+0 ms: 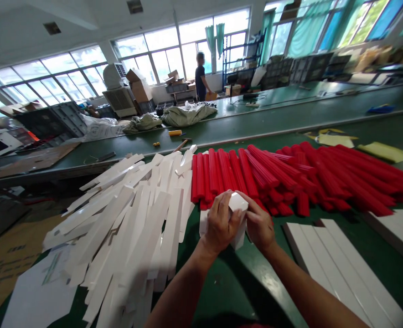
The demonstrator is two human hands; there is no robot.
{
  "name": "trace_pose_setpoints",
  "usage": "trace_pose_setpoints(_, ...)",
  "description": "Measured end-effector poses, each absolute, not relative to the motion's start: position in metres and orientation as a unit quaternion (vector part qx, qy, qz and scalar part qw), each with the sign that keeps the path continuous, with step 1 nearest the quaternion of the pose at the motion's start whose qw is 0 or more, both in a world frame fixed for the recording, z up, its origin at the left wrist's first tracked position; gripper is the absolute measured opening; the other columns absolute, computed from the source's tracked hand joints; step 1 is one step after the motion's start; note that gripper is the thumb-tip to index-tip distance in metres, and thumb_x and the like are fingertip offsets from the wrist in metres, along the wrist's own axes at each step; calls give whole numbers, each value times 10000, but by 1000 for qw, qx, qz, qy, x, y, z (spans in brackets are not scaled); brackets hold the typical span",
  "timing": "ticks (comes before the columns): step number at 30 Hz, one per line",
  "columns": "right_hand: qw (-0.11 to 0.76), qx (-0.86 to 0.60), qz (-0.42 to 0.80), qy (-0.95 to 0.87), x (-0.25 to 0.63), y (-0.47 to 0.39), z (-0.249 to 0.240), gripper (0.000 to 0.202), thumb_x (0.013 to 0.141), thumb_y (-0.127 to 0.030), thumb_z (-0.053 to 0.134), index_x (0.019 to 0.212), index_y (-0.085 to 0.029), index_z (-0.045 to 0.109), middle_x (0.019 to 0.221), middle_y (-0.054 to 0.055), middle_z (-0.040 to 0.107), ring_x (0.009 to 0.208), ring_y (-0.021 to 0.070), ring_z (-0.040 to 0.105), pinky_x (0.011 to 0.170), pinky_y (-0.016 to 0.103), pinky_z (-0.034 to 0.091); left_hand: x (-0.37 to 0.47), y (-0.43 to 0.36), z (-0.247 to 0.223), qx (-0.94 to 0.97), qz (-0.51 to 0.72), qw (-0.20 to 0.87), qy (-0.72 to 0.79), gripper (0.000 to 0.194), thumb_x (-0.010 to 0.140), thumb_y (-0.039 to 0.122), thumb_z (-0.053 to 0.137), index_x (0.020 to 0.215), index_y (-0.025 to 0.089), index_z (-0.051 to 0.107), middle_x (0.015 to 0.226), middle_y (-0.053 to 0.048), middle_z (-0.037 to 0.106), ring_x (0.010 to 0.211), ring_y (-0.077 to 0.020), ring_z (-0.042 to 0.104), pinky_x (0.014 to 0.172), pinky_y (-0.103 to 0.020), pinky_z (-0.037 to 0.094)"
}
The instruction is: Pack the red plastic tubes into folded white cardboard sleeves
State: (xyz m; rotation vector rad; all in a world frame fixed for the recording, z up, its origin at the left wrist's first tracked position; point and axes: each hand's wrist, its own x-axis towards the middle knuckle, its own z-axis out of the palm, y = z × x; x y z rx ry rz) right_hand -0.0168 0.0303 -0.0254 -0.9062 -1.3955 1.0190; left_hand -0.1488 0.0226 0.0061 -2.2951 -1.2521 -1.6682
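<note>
Far: person in dark shirt point(200, 81) standing, cardboard box point(142, 92) to left; teal curtains point(306, 41) far right. Yellow sheet point(386, 151) right, printed brown cardboard point(12, 262) near left.

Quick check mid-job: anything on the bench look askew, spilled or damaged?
Nothing looks clearly spilled or damaged. The flat white cartons beside the left hand lie in a loose, overlapping heap at mixed angles, untidy against the white boxes lined up on the right. Some red rods also lie askew.
</note>
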Motion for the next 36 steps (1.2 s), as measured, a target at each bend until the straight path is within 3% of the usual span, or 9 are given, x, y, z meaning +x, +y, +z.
trace_pose_setpoints(4,517,-403,319,-684,-25,23,-25,675,808,-318,618,1425,-209,369,1287,133,580,1087,267,615,919,401,513,-163,22,17,-762,-506,31,-403,406,954,223,473,1347,118,480,1129,-161,652,1038,-226,632,871,-359,563)
trace_pose_setpoints(10,503,-423,226,-719,-33,27,-24,578,815,-321,631,1329,-194,399,1198,139,605,1036,259,644,854,382,547,-172,18,40,-810,-415,-3,-414,332,972,253,434,1240,141,596,994,-111,653,913,-178,658,811,-313,586)
trace_pose_setpoints(17,496,-368,230,-752,-32,32,-24,596,820,-249,584,1362,-175,345,1261,158,562,1133,258,602,913,387,538,-177,17,55,-878,-314,68,-356,345,973,193,377,1197,51,598,1280,-177,619,1246,-227,559,1069,-376,473)
trace_pose_setpoints(23,480,-338,214,-781,-31,40,-32,590,854,-268,556,1389,-180,322,1326,177,497,1249,272,525,1009,430,487,-175,14,38,-878,-239,166,-379,419,954,166,346,1297,-9,511,1322,-257,570,1307,-328,499,1011,-491,501)
trace_pose_setpoints(28,470,-329,249,-780,-30,46,-28,610,859,-275,574,1410,-178,331,1370,180,478,1289,269,489,1045,432,455,-176,17,29,-877,-235,187,-375,435,933,162,392,1315,-18,496,1360,-264,534,1336,-342,459,1030,-479,488)
trace_pose_setpoints(32,438,-327,387,-743,-7,47,-31,661,810,-365,660,1399,-199,410,1392,130,505,1288,260,491,1076,413,421,-174,22,23,-867,-280,185,-367,424,925,164,425,1296,-19,523,1346,-254,552,1322,-328,478,1078,-460,454)
trace_pose_setpoints(34,459,-412,446,-648,16,46,-50,562,834,-442,600,1327,-190,502,1294,113,594,1168,241,583,1008,380,469,-173,23,22,-864,-294,185,-365,414,917,140,443,1292,-11,531,1346,-245,555,1311,-325,491,1075,-453,461)
trace_pose_setpoints(36,485,-573,431,-500,40,43,-79,493,860,-494,494,1213,-165,592,1139,112,675,1030,225,639,907,336,505,-171,23,21,-860,-309,179,-365,402,912,120,455,1286,-3,539,1341,-239,561,1309,-318,494,1069,-443,471)
